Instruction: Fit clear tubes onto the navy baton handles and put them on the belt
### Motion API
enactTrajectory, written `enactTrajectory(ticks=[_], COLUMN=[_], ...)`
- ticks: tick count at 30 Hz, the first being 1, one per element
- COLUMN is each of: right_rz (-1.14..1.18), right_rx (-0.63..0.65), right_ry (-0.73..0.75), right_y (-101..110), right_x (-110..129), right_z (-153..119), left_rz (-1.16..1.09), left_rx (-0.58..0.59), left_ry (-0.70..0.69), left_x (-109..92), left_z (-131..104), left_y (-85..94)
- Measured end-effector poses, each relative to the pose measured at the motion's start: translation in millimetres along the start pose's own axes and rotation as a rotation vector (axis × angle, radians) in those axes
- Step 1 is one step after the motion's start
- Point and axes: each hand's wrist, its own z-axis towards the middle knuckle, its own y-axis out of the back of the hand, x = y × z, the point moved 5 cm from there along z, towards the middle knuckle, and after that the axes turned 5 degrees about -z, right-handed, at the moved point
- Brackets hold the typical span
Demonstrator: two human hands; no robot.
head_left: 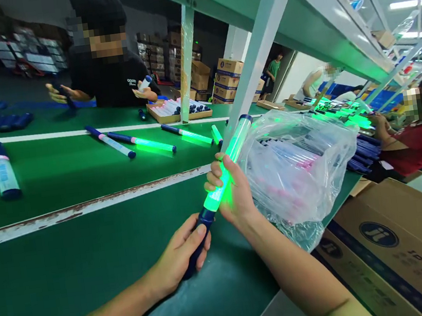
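Note:
A light stick (214,197) with a dark blue handle and a clear tube glowing green slants up and to the right between my hands. My left hand (191,246) is closed around the handle. Higher up, my right hand (233,183) wraps the glowing tube, its thumb lying along it. Just right of that hand sits a clear plastic bag (297,162) holding many tubes with pink ends. Beyond my hands, more light sticks lie on the green surface, among them a lit one (151,146) and an unlit one (111,142).
A metal post (254,48) rises close behind the held stick to an overhead shelf. Across the bench a co-worker (106,68) holds parts. A shallow box of tubes (179,109) stands at the back. Cardboard boxes (401,247) are at lower right; another person (421,135) works beyond.

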Motion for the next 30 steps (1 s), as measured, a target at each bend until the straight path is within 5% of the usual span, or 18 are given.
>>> enactTrajectory(ticks=[19,25,30], right_rz=[0.020,-0.157,-0.389], right_rx=[0.031,0.094,0.267], right_ry=[-0.001,0.124,0.264], right_y=[-8.8,-24.5,-52.4], right_x=[-10.0,37.9,59.6], right_z=[-10.4,-20.3,-37.9], left_rz=[-0.441,-0.122,0.384], left_rx=[0.258,0.143,0.157], left_ry=[0.212,0.040,-0.261], left_x=[5.8,14.8,-24.9], left_z=[1.6,-1.7,-3.8], left_y=[-4.0,-2.4,-13.3])
